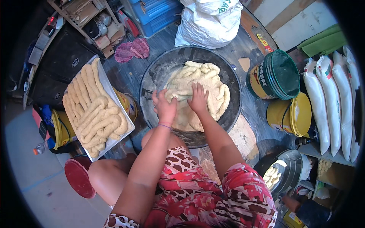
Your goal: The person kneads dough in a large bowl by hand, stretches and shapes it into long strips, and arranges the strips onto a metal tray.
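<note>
- In a wide black basin (pixel 152 70), centre: coiled ropes of pale dough (pixel 207 70).
- Spread fingers on the right hand (pixel 198 100), resting on the dough; palm hidden.
- Fingers and thumb apart on the left hand (pixel 166 108), at the dough's near-left side; underside hidden, contact hard to make out.
- At left, more dough ropes (pixel 91 100), covering most of a metal tray (pixel 131 124).
- Lower right, partly behind the sleeve (pixel 243 182): a second black basin (pixel 292 173) of pale pieces (pixel 272 176), too small to identify.
</note>
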`<control>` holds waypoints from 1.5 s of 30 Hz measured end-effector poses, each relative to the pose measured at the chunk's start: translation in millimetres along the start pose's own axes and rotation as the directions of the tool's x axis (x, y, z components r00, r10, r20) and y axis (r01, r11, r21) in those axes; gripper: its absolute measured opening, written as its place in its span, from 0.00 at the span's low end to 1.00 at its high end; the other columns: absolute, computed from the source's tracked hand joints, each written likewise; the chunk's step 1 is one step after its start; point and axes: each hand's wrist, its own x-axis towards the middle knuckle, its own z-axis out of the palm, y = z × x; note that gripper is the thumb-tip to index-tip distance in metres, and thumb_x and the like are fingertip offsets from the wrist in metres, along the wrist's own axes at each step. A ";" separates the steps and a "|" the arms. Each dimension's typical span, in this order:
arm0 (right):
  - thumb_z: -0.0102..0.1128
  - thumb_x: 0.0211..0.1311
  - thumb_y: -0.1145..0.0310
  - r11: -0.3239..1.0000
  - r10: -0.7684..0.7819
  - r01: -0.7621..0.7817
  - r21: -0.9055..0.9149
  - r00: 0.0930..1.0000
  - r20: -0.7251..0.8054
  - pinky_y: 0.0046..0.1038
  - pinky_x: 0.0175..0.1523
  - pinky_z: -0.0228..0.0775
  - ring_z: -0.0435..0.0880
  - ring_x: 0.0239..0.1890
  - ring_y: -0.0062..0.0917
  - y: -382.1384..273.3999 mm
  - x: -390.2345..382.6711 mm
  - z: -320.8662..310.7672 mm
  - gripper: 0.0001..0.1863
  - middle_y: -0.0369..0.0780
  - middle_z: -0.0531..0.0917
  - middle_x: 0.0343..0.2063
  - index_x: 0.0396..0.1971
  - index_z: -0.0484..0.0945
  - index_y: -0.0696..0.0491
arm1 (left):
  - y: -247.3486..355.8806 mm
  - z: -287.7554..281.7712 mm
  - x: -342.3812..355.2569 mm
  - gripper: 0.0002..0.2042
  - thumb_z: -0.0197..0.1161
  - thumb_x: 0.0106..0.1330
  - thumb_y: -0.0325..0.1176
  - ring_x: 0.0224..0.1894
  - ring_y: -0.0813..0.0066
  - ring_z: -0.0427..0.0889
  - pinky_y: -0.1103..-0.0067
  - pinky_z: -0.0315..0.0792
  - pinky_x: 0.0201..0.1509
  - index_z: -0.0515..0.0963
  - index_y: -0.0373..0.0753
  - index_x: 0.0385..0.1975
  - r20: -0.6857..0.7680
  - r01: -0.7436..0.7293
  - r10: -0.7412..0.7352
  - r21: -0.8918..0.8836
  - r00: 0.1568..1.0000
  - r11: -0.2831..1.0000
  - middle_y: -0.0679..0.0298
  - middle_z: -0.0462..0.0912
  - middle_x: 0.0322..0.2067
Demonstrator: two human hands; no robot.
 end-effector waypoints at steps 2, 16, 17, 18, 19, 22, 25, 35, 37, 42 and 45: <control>0.56 0.45 0.65 0.993 0.010 0.008 -0.117 0.988 0.154 0.48 0.63 0.40 0.53 0.63 0.37 -1.4 12.5 5.9 0.38 0.46 0.56 0.60 0.60 0.54 0.41 | -1.9 -2.6 1.3 0.25 0.64 0.48 0.37 0.61 0.54 0.53 0.58 0.49 0.58 0.67 0.46 0.48 -0.024 -0.012 0.011 -0.019 1.000 1.000 0.52 0.51 0.59; 0.42 0.56 0.63 0.626 -0.505 0.706 -0.330 0.690 0.519 0.38 0.67 0.36 0.49 0.65 0.30 10.9 -84.7 39.6 0.33 0.39 0.48 0.64 0.63 0.48 0.47 | -7.5 3.8 5.4 0.22 0.63 0.49 0.35 0.60 0.56 0.56 0.57 0.49 0.57 0.68 0.46 0.46 -0.024 -0.044 0.043 -0.057 0.999 0.997 0.56 0.56 0.56; 0.42 0.56 0.63 0.665 -0.524 0.703 -0.252 0.679 0.514 0.38 0.67 0.36 0.49 0.65 0.30 4.5 -73.3 43.8 0.33 0.39 0.48 0.64 0.63 0.48 0.47 | -10.9 3.0 7.2 0.22 0.63 0.49 0.35 0.60 0.56 0.56 0.57 0.49 0.57 0.68 0.46 0.46 -0.038 -0.041 0.040 -0.047 0.999 0.998 0.56 0.56 0.56; 0.45 0.55 0.62 0.733 -0.455 0.649 -0.206 0.692 0.561 0.38 0.67 0.37 0.49 0.66 0.30 -0.2 -66.9 47.1 0.34 0.39 0.48 0.64 0.63 0.47 0.47 | -15.0 1.7 8.7 0.21 0.63 0.49 0.35 0.60 0.56 0.56 0.57 0.49 0.58 0.68 0.46 0.46 -0.055 -0.033 0.029 -0.072 0.998 0.997 0.56 0.56 0.56; 0.48 0.54 0.61 0.784 -0.404 0.590 -0.193 0.721 0.562 0.39 0.67 0.37 0.48 0.66 0.30 -2.5 -61.0 49.8 0.36 0.39 0.48 0.64 0.63 0.47 0.47 | -19.2 0.1 10.6 0.21 0.63 0.50 0.35 0.60 0.57 0.56 0.57 0.49 0.58 0.68 0.45 0.45 -0.066 -0.026 0.019 -0.105 0.998 0.994 0.56 0.57 0.56; 0.53 0.51 0.59 0.763 -0.446 0.630 -0.146 0.675 0.587 0.38 0.66 0.40 0.51 0.65 0.29 3.0 -66.9 52.0 0.36 0.38 0.53 0.63 0.61 0.51 0.46 | -27.5 -0.3 14.7 0.21 0.63 0.50 0.35 0.59 0.58 0.57 0.57 0.49 0.58 0.68 0.45 0.45 -0.117 -0.054 0.036 -0.148 0.992 0.988 0.57 0.57 0.55; 0.50 0.53 0.61 0.687 -0.549 0.725 -0.054 0.566 0.615 0.36 0.64 0.45 0.57 0.61 0.30 18.5 -82.6 48.4 0.27 0.39 0.61 0.59 0.55 0.62 0.46 | -28.2 2.0 16.0 0.20 0.63 0.49 0.34 0.58 0.59 0.58 0.58 0.50 0.58 0.68 0.45 0.44 -0.107 -0.037 0.023 -0.121 0.994 0.992 0.58 0.59 0.54; 0.58 0.42 0.69 0.805 -0.029 -0.287 0.520 0.856 0.516 0.32 0.52 0.63 0.71 0.48 0.39 2.6 3.4 24.2 0.21 0.48 0.74 0.43 0.42 0.73 0.54 | -22.3 5.0 15.7 0.20 0.63 0.49 0.33 0.58 0.62 0.59 0.57 0.52 0.56 0.68 0.45 0.44 -0.069 -0.012 0.000 -0.176 0.998 0.984 0.61 0.62 0.52; 0.58 0.44 0.70 0.925 -0.020 -0.080 0.371 0.966 0.258 0.34 0.54 0.60 0.68 0.53 0.37 15.6 10.6 8.1 0.25 0.50 0.69 0.51 0.47 0.70 0.55 | -24.1 3.6 15.3 0.20 0.62 0.49 0.34 0.57 0.62 0.60 0.57 0.53 0.56 0.68 0.45 0.44 -0.048 -0.022 0.014 -0.165 0.999 0.986 0.61 0.63 0.51; 0.60 0.46 0.56 0.853 0.520 -0.517 -0.069 0.854 0.025 0.49 0.64 0.38 0.49 0.64 0.39 46.6 -47.3 -6.5 0.38 0.48 0.57 0.60 0.58 0.58 0.54 | -20.1 3.5 14.2 0.20 0.62 0.49 0.34 0.57 0.61 0.61 0.57 0.53 0.56 0.68 0.45 0.44 -0.052 0.003 -0.012 -0.172 0.999 0.985 0.61 0.63 0.51; 0.58 0.45 0.56 0.929 0.359 -0.343 -0.135 0.925 0.120 0.55 0.62 0.36 0.49 0.64 0.41 38.3 -101.3 14.0 0.37 0.51 0.53 0.61 0.57 0.60 0.54 | -12.4 7.3 12.1 0.20 0.62 0.49 0.35 0.56 0.60 0.61 0.57 0.53 0.56 0.68 0.45 0.44 -0.032 -0.019 0.013 -0.174 0.999 0.985 0.60 0.64 0.50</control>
